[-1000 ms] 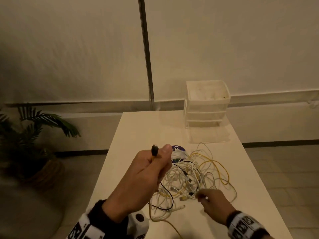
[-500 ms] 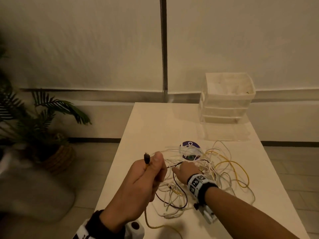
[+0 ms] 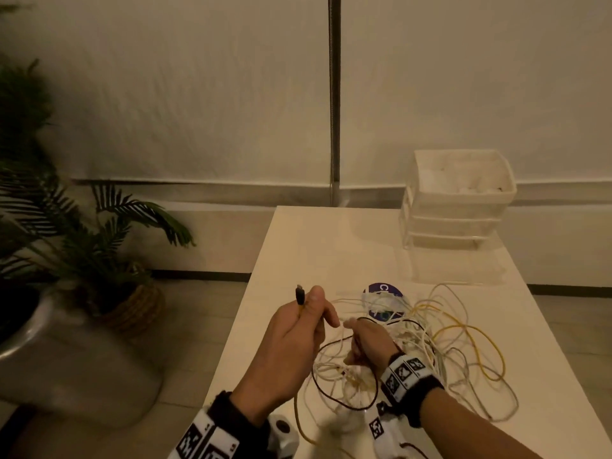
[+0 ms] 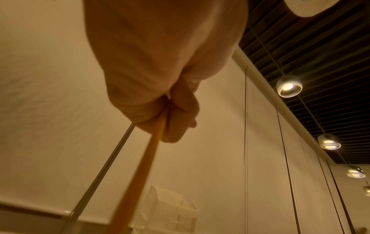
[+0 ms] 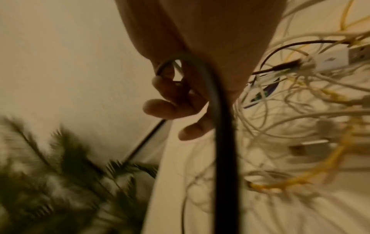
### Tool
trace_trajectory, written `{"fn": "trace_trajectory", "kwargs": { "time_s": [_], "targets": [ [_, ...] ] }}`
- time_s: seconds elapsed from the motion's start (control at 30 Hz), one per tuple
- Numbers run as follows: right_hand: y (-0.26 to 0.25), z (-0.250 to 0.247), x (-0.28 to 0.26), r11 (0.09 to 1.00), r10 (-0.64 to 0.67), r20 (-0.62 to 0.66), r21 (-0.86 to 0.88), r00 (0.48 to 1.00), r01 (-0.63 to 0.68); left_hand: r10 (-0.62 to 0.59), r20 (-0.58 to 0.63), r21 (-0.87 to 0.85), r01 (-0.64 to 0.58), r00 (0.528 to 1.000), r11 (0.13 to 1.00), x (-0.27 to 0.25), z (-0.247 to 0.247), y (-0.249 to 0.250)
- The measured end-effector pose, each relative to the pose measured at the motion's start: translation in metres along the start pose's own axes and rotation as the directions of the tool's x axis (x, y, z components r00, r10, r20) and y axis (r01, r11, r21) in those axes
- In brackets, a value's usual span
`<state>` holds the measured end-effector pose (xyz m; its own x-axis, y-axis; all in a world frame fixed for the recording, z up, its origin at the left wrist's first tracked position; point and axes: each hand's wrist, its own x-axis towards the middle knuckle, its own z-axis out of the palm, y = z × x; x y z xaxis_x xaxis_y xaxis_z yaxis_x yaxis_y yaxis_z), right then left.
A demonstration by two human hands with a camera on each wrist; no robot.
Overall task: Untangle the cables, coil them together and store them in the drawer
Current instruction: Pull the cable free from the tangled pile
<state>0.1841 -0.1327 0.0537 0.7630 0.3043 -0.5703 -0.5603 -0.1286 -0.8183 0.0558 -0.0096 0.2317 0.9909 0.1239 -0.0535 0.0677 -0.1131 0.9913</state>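
Potted palm (image 3: 82, 246) on the floor, left of the worktop (image 3: 318, 246). Left hand (image 3: 298, 339) raised, fist closed on a yellow cable (image 4: 144, 171), dark plug (image 3: 300, 294) protruding above the thumb. Right hand (image 3: 367, 342) beside it, fingers (image 5: 160, 109) hooked around a black cable (image 5: 224, 142). Tangled cables (image 3: 440, 346) lie on the worktop right of the hands. Drawer unit (image 3: 457, 200) at far right corner.
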Motion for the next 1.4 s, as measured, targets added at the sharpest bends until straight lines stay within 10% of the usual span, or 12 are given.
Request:
{"fn": "trace_trajectory", "kwargs": {
  "time_s": [0.1, 0.27, 0.43, 0.6, 0.77, 0.93, 1.03, 1.2, 1.4],
  "targets": [
    [-0.023, -0.015, -0.034, 0.975, -0.212, -0.005, 0.074, 0.977, 0.211, -0.070, -0.069, -0.023, 0.069, 0.995, 0.997, 0.003, 0.001, -0.009],
    [-0.058, -0.027, -0.109, 0.645, -0.547, 0.252, -0.482, 0.798, 0.594, -0.112, -0.067, -0.063, 0.108, 0.991, 0.992, 0.016, 0.015, -0.011],
    [-0.077, -0.026, -0.166, 0.365, -0.527, 0.417, -0.676, 0.741, 0.640, 0.084, 0.123, 0.020, -0.087, 0.989, 0.996, 0.024, 0.036, 0.006],
    [-0.072, -0.031, -0.197, 0.120, -0.548, 0.403, -0.830, 0.733, 0.545, 0.174, 0.047, -0.015, -0.173, 0.984, 0.985, 0.034, 0.051, 0.013],
    [-0.047, -0.039, -0.194, 0.504, -0.540, 0.452, -0.503, 0.710, 0.703, 0.138, 0.118, -0.453, -0.070, 0.983, 0.889, 0.030, 0.044, 0.045],
    [0.004, -0.077, -0.172, 0.724, -0.459, 0.323, -0.403, 0.827, 0.560, 0.349, 0.013, -0.218, -0.338, 0.937, 0.916, 0.023, -0.002, 0.082],
    [0.011, -0.093, -0.163, 0.754, -0.438, 0.230, -0.432, 0.869, 0.494, 0.436, 0.041, 0.070, -0.437, 0.899, 0.897, 0.017, -0.013, 0.078],
    [-0.029, -0.078, -0.158, 0.698, -0.604, 0.143, -0.381, 0.784, 0.607, 0.276, 0.449, 0.633, -0.520, 0.850, 0.574, 0.004, 0.038, 0.042],
    [-0.088, -0.076, -0.175, 0.665, -0.575, 0.310, -0.360, 0.757, 0.654, 0.288, 0.314, 0.596, -0.424, 0.905, 0.682, 0.017, 0.061, 0.018]
  ]
}}
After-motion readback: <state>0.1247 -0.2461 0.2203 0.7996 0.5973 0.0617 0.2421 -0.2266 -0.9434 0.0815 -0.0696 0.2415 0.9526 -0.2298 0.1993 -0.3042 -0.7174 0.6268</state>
